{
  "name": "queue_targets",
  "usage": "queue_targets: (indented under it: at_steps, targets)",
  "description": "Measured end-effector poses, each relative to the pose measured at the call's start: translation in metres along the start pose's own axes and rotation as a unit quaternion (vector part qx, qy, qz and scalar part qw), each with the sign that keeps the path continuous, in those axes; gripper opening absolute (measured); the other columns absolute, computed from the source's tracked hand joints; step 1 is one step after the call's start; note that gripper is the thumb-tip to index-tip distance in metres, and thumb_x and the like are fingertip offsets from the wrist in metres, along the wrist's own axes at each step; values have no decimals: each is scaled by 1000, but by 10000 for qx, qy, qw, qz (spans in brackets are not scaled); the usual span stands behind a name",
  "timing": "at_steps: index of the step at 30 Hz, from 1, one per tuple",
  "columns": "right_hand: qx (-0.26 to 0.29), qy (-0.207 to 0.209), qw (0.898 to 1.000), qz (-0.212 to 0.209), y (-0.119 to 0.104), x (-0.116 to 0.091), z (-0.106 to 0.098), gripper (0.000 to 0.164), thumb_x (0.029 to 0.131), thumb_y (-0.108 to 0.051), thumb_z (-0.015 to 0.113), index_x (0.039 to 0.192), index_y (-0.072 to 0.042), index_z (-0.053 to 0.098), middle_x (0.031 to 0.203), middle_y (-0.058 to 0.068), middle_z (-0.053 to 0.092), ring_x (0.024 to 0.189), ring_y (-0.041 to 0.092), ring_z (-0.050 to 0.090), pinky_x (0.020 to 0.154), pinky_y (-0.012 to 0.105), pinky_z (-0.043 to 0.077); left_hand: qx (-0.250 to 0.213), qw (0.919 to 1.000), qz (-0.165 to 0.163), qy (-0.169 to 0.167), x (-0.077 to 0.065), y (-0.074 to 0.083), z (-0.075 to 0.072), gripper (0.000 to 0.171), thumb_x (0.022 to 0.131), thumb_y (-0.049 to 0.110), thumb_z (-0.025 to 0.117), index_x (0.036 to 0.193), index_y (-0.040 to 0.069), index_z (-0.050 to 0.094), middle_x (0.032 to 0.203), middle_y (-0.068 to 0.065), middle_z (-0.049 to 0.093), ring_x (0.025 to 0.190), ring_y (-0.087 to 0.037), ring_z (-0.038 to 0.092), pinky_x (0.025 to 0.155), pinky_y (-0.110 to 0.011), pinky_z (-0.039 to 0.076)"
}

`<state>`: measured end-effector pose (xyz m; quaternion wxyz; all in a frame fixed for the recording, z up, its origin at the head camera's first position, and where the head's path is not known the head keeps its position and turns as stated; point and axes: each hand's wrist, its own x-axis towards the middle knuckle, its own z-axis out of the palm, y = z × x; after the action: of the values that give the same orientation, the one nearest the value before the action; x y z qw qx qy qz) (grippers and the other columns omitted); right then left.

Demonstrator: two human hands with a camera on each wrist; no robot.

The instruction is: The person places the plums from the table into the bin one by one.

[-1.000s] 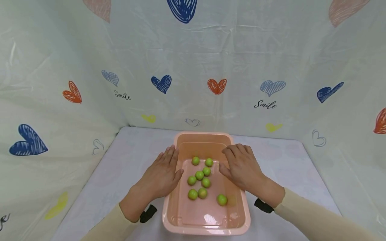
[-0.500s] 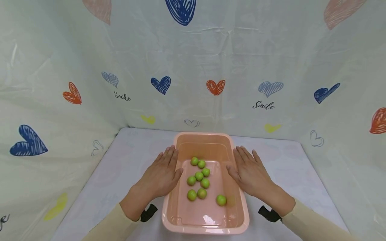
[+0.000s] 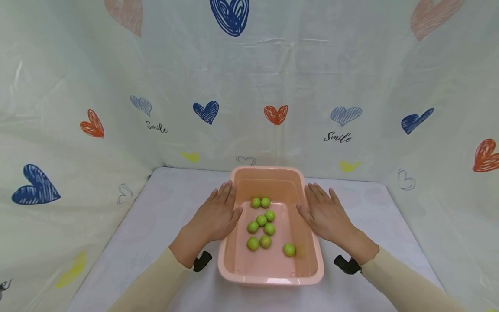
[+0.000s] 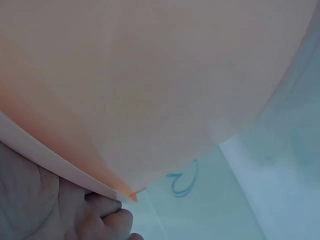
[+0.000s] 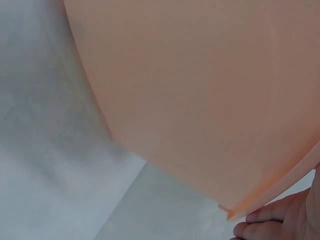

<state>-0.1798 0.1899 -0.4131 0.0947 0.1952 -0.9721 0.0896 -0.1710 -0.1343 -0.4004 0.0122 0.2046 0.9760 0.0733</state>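
Observation:
A pink plastic basin (image 3: 273, 268) stands lengthwise in front of me in the head view. Several small round green fruits (image 3: 261, 220) lie scattered on its floor. My left hand (image 3: 216, 214) rests along the left rim, fingers straight and pointing away, thumb reaching over the edge. On the opposite rim my right hand (image 3: 329, 212) lies the same way, its thumb also over the edge. Both wrist views look at the basin's outer wall from below, with the left palm (image 4: 45, 210) and the right fingers (image 5: 270, 222) against the rim's edge.
The basin is on a table with a pale cover (image 3: 187, 186). Behind and to the sides hangs a whitish sheet (image 3: 234, 69) printed with hearts and the word Smile. Each wrist wears a black band, the left band (image 3: 202, 261) and the right band (image 3: 347, 264).
My right hand has left the basin's inside and straightened on the right rim. One fruit at the far end has shifted left. The basin has moved away from me together with both hands.

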Motion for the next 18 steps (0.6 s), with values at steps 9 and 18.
queue_targets:
  at_steps: [9,18]
  targets:
    - [108,-26,9998,138,10,15,2,66,112,-41,46,155,8,45,158,29,47,152,45,40,120,76,24,61,9999,-21,-108,23,-3,-2,71,114,40,37,165,-7,22,173,-27,20,162,-40,20,130,-56,22]
    - [162,234,9984,480,17,12,7,68,112,-47,45,156,4,45,161,29,44,151,49,38,122,75,20,-243,9984,-514,-20,16,-16,-2,71,113,53,29,168,9,25,174,-19,19,163,-40,14,125,-75,8]
